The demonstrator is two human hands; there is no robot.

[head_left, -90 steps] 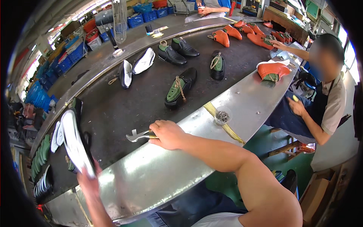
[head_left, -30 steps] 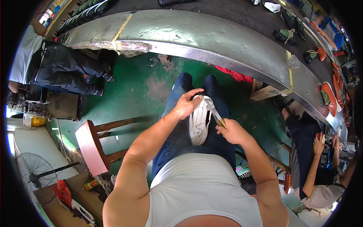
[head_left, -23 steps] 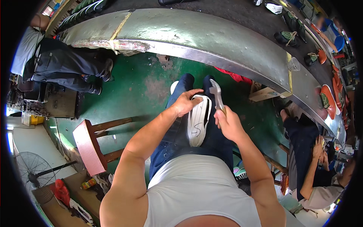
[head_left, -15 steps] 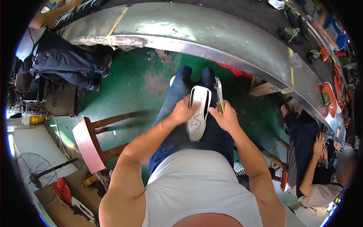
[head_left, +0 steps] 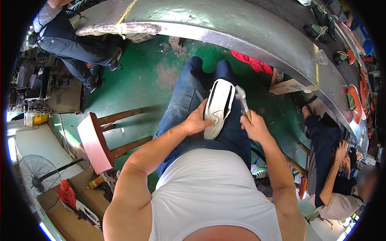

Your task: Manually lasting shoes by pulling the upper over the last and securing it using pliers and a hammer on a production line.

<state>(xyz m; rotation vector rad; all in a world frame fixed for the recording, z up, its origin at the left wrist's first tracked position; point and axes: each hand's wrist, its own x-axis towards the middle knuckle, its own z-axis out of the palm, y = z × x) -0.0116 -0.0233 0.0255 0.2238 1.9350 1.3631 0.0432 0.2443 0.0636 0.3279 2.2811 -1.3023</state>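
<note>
A white shoe (head_left: 219, 105) with a dark slot along its side and a dark curved line near its lower end rests over my thighs. My left hand (head_left: 198, 119) is closed on its left edge, low down. In my right hand (head_left: 255, 126), just right of the shoe, is a hammer (head_left: 244, 105). Its metal head is raised beside the shoe, apart from it and slightly blurred. The fingers of my right hand wrap round the yellowish handle and hide most of it.
A long metal-edged workbench (head_left: 241, 30) curves across the front, with several shoes (head_left: 354, 103) at its right. A pink-topped stool (head_left: 94, 142) stands left, a wire fan (head_left: 38, 176) behind it. One person (head_left: 76, 48) stands far left; another (head_left: 333, 176) sits at right.
The shoe now leans to the right, and my left hand has slid toward its lower end. My right hand has moved right, with the hammer's head tipped toward the shoe.
</note>
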